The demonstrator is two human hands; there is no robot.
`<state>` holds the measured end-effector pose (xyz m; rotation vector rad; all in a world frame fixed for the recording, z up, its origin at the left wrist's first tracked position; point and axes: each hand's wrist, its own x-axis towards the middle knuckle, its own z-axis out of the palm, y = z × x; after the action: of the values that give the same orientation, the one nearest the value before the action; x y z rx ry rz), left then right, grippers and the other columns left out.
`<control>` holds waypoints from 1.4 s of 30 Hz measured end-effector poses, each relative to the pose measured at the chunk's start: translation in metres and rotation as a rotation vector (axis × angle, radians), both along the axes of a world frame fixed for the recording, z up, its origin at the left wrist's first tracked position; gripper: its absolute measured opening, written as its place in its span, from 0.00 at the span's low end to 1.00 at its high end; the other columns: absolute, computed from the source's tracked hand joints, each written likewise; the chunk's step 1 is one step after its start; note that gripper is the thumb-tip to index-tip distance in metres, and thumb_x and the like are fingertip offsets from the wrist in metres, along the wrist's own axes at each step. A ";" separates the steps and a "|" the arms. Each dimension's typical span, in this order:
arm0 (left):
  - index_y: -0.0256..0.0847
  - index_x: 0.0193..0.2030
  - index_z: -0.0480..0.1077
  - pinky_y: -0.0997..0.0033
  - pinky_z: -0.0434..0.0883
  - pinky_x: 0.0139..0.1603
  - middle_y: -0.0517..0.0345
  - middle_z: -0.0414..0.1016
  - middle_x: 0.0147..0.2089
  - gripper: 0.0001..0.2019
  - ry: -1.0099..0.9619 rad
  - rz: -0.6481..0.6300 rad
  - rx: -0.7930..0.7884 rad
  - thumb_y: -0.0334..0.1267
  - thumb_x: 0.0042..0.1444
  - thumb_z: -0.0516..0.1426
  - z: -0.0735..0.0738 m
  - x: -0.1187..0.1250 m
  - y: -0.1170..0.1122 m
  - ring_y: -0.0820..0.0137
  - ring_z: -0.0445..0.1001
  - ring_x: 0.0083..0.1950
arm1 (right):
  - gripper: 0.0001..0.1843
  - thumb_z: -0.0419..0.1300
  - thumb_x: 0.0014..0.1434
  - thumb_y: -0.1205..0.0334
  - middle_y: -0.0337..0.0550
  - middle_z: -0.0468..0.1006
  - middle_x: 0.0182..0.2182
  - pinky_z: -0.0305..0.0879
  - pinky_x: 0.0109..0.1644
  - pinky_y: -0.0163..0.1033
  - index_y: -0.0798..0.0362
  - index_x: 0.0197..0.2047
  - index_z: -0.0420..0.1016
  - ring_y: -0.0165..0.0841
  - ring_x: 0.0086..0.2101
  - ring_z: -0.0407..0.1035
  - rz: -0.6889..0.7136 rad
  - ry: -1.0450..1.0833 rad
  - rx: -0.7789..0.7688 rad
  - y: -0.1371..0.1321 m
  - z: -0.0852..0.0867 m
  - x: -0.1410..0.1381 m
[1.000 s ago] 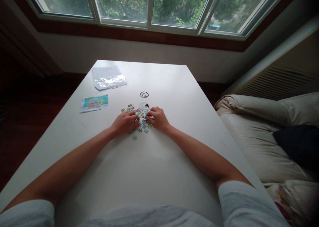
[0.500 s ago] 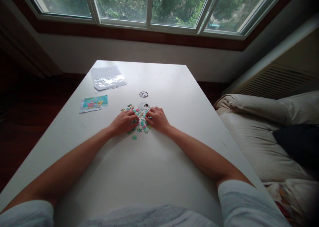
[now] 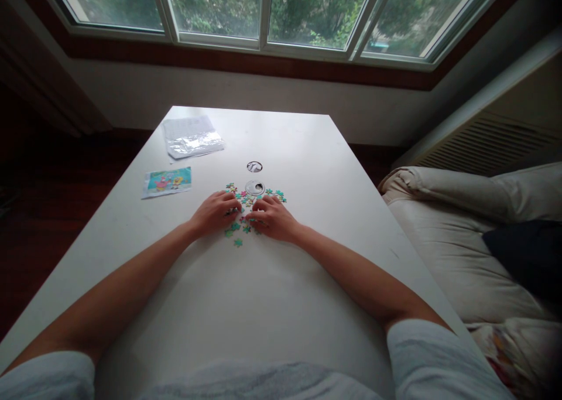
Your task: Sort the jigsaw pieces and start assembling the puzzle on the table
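Observation:
A loose heap of small, colourful jigsaw puzzle pieces (image 3: 246, 229) lies on the white table, mostly teal and green with some pink and yellow. On the heap's left side my left hand (image 3: 215, 212) is closed, thumb and fingers curled together around what looks like a puzzle piece, largely hidden by the fingers. Palm down, my right hand (image 3: 273, 217) rests over the right part of the heap, fingers apart and reaching leftward among the pieces. A gap with several pieces separates the two hands. One green piece (image 3: 237, 243) lies apart, nearer to me.
Just beyond the heap sits a round, silvery lid-like disc (image 3: 254, 187), with a dark-rimmed round item (image 3: 254, 167) behind it. A cartoon picture sheet (image 3: 167, 182) and a clear plastic packet (image 3: 193, 137) lie at the left. A pale sofa (image 3: 430, 242) stands right of the table.
My right hand has shifted left and slightly towards me, uncovering pieces on the heap's right side. My left hand has barely moved.

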<state>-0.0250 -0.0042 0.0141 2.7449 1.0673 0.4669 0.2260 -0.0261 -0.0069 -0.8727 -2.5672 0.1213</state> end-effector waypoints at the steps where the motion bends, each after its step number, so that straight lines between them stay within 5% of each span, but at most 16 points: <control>1: 0.43 0.42 0.75 0.63 0.66 0.50 0.53 0.75 0.44 0.07 0.002 -0.004 -0.005 0.35 0.63 0.54 0.003 -0.001 0.000 0.64 0.71 0.45 | 0.10 0.58 0.68 0.58 0.46 0.76 0.45 0.52 0.51 0.47 0.44 0.48 0.80 0.40 0.46 0.62 -0.006 -0.001 0.005 0.000 0.000 0.000; 9: 0.42 0.35 0.72 0.67 0.65 0.45 0.57 0.73 0.36 0.05 0.108 -0.155 -0.102 0.38 0.60 0.57 0.023 -0.005 -0.004 0.67 0.71 0.39 | 0.10 0.58 0.68 0.57 0.45 0.76 0.45 0.53 0.52 0.48 0.44 0.48 0.79 0.40 0.46 0.62 0.122 -0.011 -0.008 -0.007 0.008 0.003; 13: 0.42 0.37 0.72 0.67 0.65 0.46 0.56 0.74 0.37 0.06 0.096 -0.112 -0.085 0.37 0.63 0.55 0.018 -0.005 -0.003 0.67 0.72 0.40 | 0.10 0.57 0.68 0.56 0.44 0.76 0.43 0.54 0.52 0.47 0.45 0.46 0.79 0.39 0.45 0.63 0.175 -0.014 -0.026 -0.009 0.011 0.003; 25: 0.44 0.42 0.73 0.65 0.66 0.49 0.55 0.74 0.42 0.06 0.115 -0.118 -0.114 0.40 0.60 0.59 0.015 -0.005 -0.002 0.64 0.73 0.45 | 0.11 0.55 0.69 0.56 0.47 0.77 0.44 0.53 0.51 0.47 0.49 0.47 0.78 0.40 0.46 0.62 0.006 -0.024 0.092 -0.005 0.001 0.003; 42: 0.46 0.47 0.76 0.65 0.66 0.54 0.54 0.76 0.44 0.08 0.026 -0.112 -0.121 0.39 0.65 0.57 0.006 -0.009 0.004 0.64 0.73 0.49 | 0.12 0.58 0.68 0.57 0.48 0.75 0.44 0.53 0.51 0.47 0.49 0.51 0.77 0.41 0.46 0.61 -0.022 -0.013 0.087 -0.003 -0.006 0.006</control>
<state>-0.0339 -0.0005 0.0199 2.6928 0.9095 0.3397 0.2316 -0.0293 -0.0133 -0.8720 -2.5527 -0.0023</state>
